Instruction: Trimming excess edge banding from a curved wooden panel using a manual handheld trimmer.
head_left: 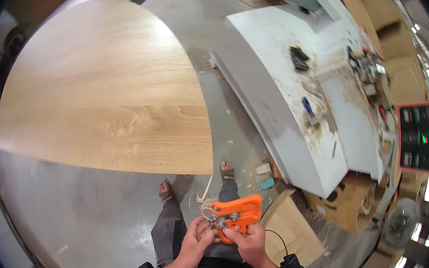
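Note:
My right hand (249, 244) is closed around an orange hand-held edge trimmer (240, 207) with metal rollers, held up in front of my body. The thumb lies across its lower side. Beside the trimmer's left edge, my left hand (197, 243) has its fingers curled in at pale, thin curled trimmings (205, 204), which hang about that side of the tool. Just beyond the hands is a large wood-grain board (113, 91) with a rounded far end. A narrow strip (208, 186) shows between its near right corner and the trimmings.
To the right stands a long white workbench (283, 89) with a dusty top, carrying a dark glove (299, 58) and a blue-handled tool (307, 106). Below it lie cardboard (344, 199), a teal block (267, 183) and a pale wood panel (291, 227). A fan (401, 221) stands at far right.

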The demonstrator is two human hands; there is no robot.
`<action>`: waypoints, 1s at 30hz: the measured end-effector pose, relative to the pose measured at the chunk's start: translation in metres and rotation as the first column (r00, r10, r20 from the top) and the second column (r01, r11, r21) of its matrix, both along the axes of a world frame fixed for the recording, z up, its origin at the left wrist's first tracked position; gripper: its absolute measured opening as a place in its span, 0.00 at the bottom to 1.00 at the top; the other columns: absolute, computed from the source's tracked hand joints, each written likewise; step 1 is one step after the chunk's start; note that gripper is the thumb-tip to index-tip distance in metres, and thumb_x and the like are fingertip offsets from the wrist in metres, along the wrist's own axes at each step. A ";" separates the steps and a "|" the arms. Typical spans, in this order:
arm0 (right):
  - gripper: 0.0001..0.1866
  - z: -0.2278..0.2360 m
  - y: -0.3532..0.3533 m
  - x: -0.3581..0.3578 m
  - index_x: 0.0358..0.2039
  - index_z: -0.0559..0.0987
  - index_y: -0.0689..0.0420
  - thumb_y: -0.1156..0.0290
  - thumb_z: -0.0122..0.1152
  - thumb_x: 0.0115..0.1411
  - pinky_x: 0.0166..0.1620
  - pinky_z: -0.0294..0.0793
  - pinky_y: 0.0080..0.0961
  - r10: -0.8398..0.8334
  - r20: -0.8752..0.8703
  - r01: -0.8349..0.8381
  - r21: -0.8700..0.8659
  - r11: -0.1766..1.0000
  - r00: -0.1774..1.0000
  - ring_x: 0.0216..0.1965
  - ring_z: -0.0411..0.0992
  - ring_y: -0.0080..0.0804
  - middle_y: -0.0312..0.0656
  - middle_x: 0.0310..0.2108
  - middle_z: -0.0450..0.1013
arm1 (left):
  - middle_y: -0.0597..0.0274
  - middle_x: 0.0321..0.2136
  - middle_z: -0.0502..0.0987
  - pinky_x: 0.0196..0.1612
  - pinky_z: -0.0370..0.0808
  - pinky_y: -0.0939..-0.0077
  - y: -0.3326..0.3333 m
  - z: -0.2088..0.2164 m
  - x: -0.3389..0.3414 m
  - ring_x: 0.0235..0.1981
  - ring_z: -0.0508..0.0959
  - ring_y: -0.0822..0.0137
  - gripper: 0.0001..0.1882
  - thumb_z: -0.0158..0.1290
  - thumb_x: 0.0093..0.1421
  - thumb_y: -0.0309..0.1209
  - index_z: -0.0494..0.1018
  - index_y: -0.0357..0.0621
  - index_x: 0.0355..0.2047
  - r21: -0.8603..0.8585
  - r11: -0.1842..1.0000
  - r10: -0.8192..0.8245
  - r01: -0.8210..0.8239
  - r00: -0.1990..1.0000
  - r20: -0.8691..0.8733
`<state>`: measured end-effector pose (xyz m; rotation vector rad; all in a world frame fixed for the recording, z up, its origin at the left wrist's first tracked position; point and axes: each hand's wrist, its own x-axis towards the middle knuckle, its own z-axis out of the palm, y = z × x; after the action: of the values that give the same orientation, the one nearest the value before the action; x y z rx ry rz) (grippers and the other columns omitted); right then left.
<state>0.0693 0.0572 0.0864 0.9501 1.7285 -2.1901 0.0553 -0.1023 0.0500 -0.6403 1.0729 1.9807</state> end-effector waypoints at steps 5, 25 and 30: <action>0.07 -0.012 0.061 -0.019 0.34 0.75 0.61 0.79 0.66 0.58 0.39 0.74 0.17 0.204 0.090 -0.183 -0.204 0.962 0.975 0.36 0.73 0.18 0.34 0.33 0.75 | 0.60 0.42 0.76 0.44 0.76 0.77 0.058 0.005 -0.001 0.41 0.77 0.71 0.23 0.58 0.62 0.28 0.67 0.38 0.55 -0.044 0.998 -0.055 0.054 0.998 -0.014; 0.23 0.036 0.125 -0.098 0.61 0.69 0.58 0.65 0.53 0.68 0.45 0.75 0.30 0.816 0.218 -0.831 -0.037 0.555 0.535 0.40 0.76 0.33 0.46 0.45 0.77 | 0.59 0.37 0.76 0.42 0.71 0.62 0.069 0.004 0.004 0.38 0.75 0.57 0.18 0.65 0.51 0.32 0.77 0.42 0.42 -0.736 0.539 -0.287 -0.411 0.731 -0.619; 0.24 0.039 0.113 -0.095 0.60 0.69 0.58 0.67 0.55 0.64 0.46 0.74 0.34 0.884 0.320 -0.812 0.574 0.104 0.340 0.41 0.75 0.52 0.55 0.42 0.76 | 0.54 0.57 0.69 0.56 0.62 0.51 0.056 0.016 -0.075 0.55 0.67 0.51 0.27 0.62 0.51 0.33 0.72 0.45 0.54 -0.794 0.194 -0.663 -0.576 0.519 -0.540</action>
<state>-0.0252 0.1700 0.1250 -0.2608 2.2705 -0.7935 -0.0194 -0.0458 0.0660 -0.0046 3.1869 1.0380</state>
